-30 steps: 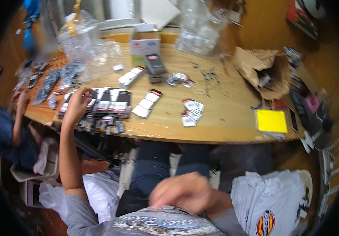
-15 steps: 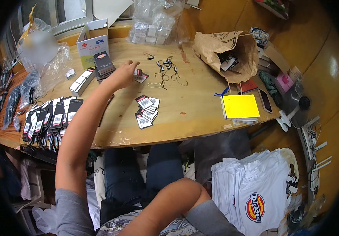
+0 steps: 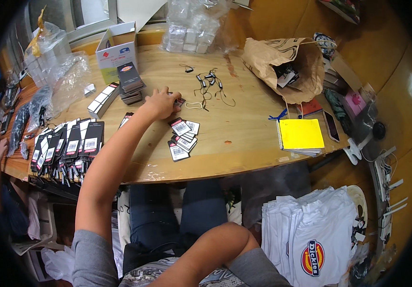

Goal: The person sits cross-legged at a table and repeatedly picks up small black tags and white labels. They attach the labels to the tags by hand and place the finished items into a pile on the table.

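Note:
My left hand (image 3: pixel 162 104) reaches across the wooden table, palm down. Its fingers are bent and apart over a black and red hang tag (image 3: pixel 180 102), which shows at the fingertips; the hand covers the rest. Just nearer lies a small loose pile of barcoded hang tags (image 3: pixel 185 136). Left of the hand stands a stack of black hang tags (image 3: pixel 130 85), with another tag (image 3: pixel 125 119) partly behind my forearm. Black tag strings (image 3: pixel 209 82) lie tangled beyond the fingertips, beside a pale string loop (image 3: pixel 194 104). My right forearm crosses my lap, its hand out of frame.
Many strung tags (image 3: pixel 69 143) overlap at the table's left front edge. A white tag block (image 3: pixel 103 101) and an open carton (image 3: pixel 117 52) stand behind. On the right are a paper bag (image 3: pixel 263 62), a yellow notepad (image 3: pixel 301 134) and a phone (image 3: pixel 331 126). Folded white shirts (image 3: pixel 292 225) hang below.
My left hand has come down and slightly nearer, over the hang tags that lay beside its fingers. The whole view has shifted a little. My right arm stays across my lap.

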Demonstrator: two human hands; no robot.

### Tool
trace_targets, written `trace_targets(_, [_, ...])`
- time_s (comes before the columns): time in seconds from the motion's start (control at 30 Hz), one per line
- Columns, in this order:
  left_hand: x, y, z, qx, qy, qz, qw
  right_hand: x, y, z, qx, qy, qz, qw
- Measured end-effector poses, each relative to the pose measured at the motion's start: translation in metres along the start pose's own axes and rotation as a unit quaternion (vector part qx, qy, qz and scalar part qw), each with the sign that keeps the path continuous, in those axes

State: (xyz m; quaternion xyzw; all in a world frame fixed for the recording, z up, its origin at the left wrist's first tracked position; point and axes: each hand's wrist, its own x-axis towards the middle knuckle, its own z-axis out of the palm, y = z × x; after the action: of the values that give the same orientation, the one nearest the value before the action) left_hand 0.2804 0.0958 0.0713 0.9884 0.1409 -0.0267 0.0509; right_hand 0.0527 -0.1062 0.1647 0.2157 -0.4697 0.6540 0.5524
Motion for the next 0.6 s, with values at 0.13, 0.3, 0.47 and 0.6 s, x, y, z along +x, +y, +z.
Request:
trace_targets(0.13, [-0.016, -0.009, -0.01, -0.111, 0.108, 0.067, 0.986, -0.007, -0.053, 0.005, -0.264, 0.046, 0.073, 0.961])
trace_targets(0.3, [-0.073, -0.066, -0.047, -0.009, 0.046, -0.071, 0.996, -0.043, -0.126, -0.068, -0.895, 0.252, 0.089, 0.358])
trace_targets(0.47, [-0.077, -0.071, -0.029, 0.0, 0.006, -0.068, 0.998, -0.097, -0.204, -0.129, -0.796, 0.417, 0.411, 0.155])
trace_targets(0.6, [-0.08, -0.074, -0.028, -0.039, 0.005, -0.101, 0.994, -0.109, -0.212, -0.153, -0.768, 0.394, 0.456, 0.216])
